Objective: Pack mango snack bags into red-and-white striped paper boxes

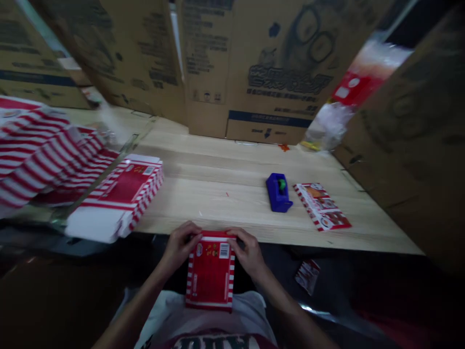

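Two hands meet on one red-and-white striped carton (210,271) at the lower centre of the frame, just below the near edge of the wooden table (225,189). I see the left hand (180,247) curled around the carton's upper left corner, fingers closed on it, thumb side toward the middle. I see the right hand (249,252) gripping the upper right corner in the same way, fingers folded over the top edge. The carton stands against the person's lap, its printed red face (with a barcode label near the top) turned up toward the camera.

On the table, at left of centre, lies a stack of flat striped cartons (121,196), its near end overhanging the table edge. Further left, blurred, sits a larger heap of striped cartons (39,155). Right of centre stands a small blue tape dispenser (278,192), and just beside it, to the right, a flat printed leaflet (322,206). A small red packet (308,275) lies below the table edge at lower right. Large brown cardboard boxes (254,68) wall off the upper part of the frame, with a clear plastic bag (339,106) wedged at upper right.
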`<state>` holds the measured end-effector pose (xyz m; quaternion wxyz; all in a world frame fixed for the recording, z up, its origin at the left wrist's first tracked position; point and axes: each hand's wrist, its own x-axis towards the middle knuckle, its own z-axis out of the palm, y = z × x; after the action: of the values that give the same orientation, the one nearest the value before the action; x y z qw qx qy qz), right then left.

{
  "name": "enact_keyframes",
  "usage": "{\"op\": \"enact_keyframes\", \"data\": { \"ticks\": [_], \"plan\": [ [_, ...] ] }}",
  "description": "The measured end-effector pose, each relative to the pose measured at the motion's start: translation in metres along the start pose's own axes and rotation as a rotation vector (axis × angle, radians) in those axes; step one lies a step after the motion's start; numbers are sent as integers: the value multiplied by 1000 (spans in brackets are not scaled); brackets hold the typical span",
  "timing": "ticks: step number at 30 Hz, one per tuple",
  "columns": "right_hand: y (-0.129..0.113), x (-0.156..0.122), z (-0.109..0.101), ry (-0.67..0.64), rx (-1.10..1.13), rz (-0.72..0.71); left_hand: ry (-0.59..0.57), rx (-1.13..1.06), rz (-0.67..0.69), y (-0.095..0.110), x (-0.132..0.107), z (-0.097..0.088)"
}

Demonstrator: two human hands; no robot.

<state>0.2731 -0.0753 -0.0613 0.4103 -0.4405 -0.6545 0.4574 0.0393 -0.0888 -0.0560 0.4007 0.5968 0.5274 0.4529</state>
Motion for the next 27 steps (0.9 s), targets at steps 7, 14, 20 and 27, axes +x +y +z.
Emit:
{"op": "enact_keyframes", "data": {
  "ticks": [7, 14, 20, 27],
  "plan": [
    [34, 46, -125, 754, -171, 89, 121, -297, -209, -14, 1, 12],
    [72, 80, -173, 710, -129, 228, 92, -252, -310, -16, -5, 19],
    [76, 92, -165, 784, 1, 277, 107, -320, -288, 7, 26, 8],
    [67, 81, -156, 868, 204, 286, -78, -248, -252, 37, 74, -4]
  ]
}}
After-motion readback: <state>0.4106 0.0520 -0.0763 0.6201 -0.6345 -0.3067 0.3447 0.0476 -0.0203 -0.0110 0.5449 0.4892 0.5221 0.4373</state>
